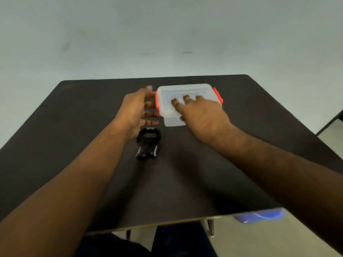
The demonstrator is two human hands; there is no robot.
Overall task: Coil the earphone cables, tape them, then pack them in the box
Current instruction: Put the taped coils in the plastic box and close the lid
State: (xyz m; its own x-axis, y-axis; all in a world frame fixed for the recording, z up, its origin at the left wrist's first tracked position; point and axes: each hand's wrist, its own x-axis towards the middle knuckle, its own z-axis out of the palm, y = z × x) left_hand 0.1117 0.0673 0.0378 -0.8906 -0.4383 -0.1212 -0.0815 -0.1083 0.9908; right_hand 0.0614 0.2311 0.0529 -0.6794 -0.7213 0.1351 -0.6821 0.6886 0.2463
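Right hand (201, 115) rests flat-fingered on the lidded box (187, 93), left hand (136, 110) spread loose beside its orange clip (157, 101), coiled earphones (148, 140) lying near

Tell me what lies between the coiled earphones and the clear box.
In the head view, only the left hand reaches over that stretch, its fingers above the bare dark table between the coiled earphones and the box.

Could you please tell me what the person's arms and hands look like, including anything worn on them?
Both forearms are bare, with no sleeves in view. The left hand and right hand wear no gloves, and no rings, watch or bracelet can be seen.
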